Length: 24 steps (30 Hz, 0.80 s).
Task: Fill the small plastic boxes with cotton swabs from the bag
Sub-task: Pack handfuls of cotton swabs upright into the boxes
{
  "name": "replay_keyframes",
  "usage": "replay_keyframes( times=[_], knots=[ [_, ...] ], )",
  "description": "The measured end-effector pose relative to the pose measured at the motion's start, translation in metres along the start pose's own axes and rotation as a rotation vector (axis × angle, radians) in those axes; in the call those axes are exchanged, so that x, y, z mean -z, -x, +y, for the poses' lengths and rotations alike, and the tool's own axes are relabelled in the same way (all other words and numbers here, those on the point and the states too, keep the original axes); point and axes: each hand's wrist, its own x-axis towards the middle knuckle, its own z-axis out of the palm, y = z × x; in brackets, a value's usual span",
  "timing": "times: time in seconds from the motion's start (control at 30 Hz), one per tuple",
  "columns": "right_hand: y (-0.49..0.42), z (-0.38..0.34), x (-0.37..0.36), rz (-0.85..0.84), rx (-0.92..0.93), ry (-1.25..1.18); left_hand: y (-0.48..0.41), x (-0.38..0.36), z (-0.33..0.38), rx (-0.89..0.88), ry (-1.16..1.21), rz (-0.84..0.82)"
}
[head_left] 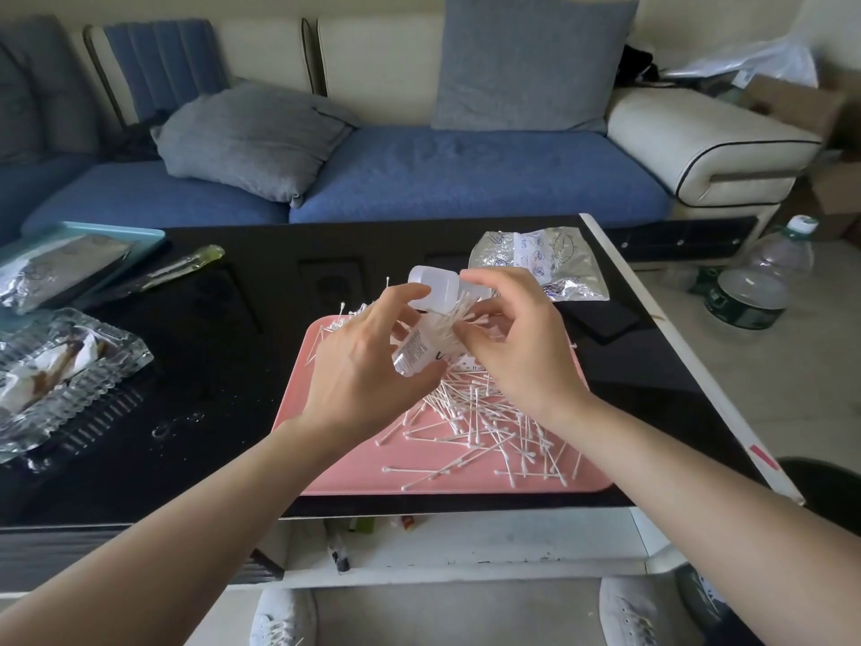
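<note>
My left hand (368, 366) grips a small clear plastic box (414, 349) tilted above the pink tray (354, 473). Its white hinged lid (433, 286) stands open at the far end. A bunch of cotton swabs (454, 317) sticks out of the box mouth, and my right hand (517, 342) pinches that bunch with curled fingers. Many loose cotton swabs (489, 426) lie scattered over the tray beneath both hands. The crinkled clear swab bag (536, 258) lies flat on the black table behind the tray.
A glass dish (60, 366) with wrappers sits at the left, with a blue tray (140, 235) and foil bag behind it. A dark phone (601, 319) lies right of the pink tray. Water bottles (755, 282) stand on the floor at right. A sofa (466, 174) runs behind the table.
</note>
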Motion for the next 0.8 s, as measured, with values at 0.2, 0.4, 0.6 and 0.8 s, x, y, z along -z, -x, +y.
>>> replay_keyframes(
  times=[0.2,0.4,0.6,0.8],
  knots=[
    [0.001,-0.001,0.005,-0.099,-0.013,0.007,0.000,0.001,-0.002,0.000,-0.001,-0.006],
    [-0.006,0.001,0.016,-0.295,-0.006,0.038,-0.001,0.001,-0.008,0.046,0.052,-0.002],
    [-0.006,0.003,0.025,-0.256,-0.141,-0.032,-0.003,0.004,-0.012,0.137,0.180,-0.007],
    [0.005,0.005,0.018,-0.299,-0.382,-0.253,-0.005,0.010,-0.010,0.213,0.418,-0.115]
  ],
)
